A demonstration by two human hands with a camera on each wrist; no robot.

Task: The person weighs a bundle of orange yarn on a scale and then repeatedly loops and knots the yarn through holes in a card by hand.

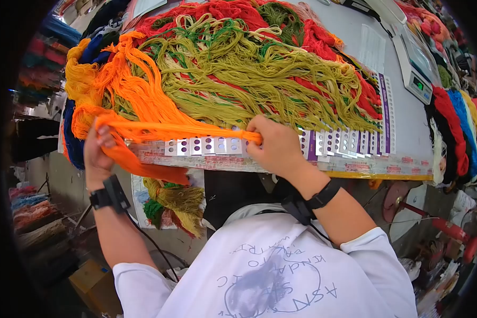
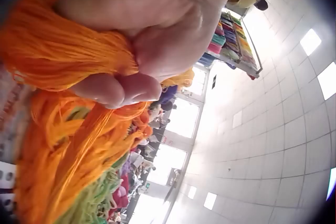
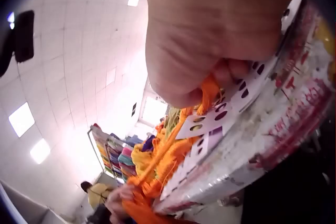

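Observation:
A length of orange thread (image 1: 180, 129) is stretched straight between my two hands along the table's near edge. My left hand (image 1: 99, 150) curls round the orange bundle, and its loose tail hangs below the table edge. At the other end my right hand (image 1: 275, 144) grips the thread in curled fingers. In the left wrist view the orange strands (image 2: 63, 50) loop over the fingers. The right wrist view shows the thread (image 3: 170, 137) running from that fist toward the left hand. More orange skein lies on the table behind the left hand.
Olive-green thread (image 1: 259, 74) covers the table's middle, with red thread (image 1: 228, 11) behind it. White punched cards (image 1: 350, 143) line the near edge. A digital scale (image 1: 416, 74) stands right, beside hanging coloured skeins (image 1: 453, 127). Green and olive skeins (image 1: 177, 204) hang under the edge.

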